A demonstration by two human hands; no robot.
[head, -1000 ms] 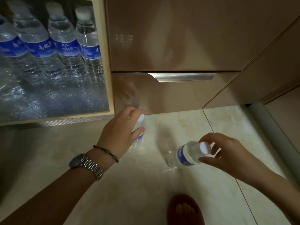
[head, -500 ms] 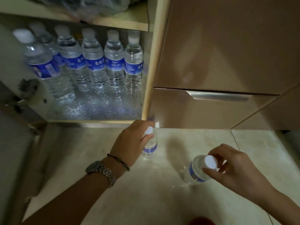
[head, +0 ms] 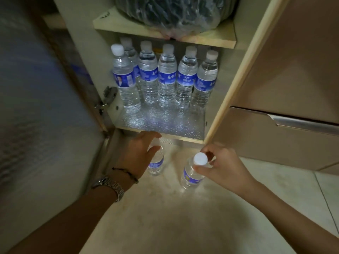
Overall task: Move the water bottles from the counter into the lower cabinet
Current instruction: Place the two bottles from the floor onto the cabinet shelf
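Two clear water bottles with blue labels are just above the tiled floor in front of the open lower cabinet (head: 165, 135). My left hand (head: 140, 154) grips the neck of the left bottle (head: 156, 165); its cap is hidden by my fingers. My right hand (head: 220, 168) pinches the right bottle (head: 190, 176) just under its white cap, and this bottle leans slightly. Inside the cabinet, several matching bottles (head: 166, 77) stand upright in a row at the back of the bottom shelf, on a glittery silver liner (head: 161, 121).
The cabinet door (head: 36, 107) stands open on the left, with its hinge (head: 108, 96) at the shelf's left side. A plastic-wrapped dark bundle (head: 172, 13) lies on the upper shelf. Closed drawers with a metal handle (head: 302, 123) are on the right.
The view has swung left and up, so the cabinet interior now fills the centre. Both hands have carried their bottles leftward, toward the cabinet opening.
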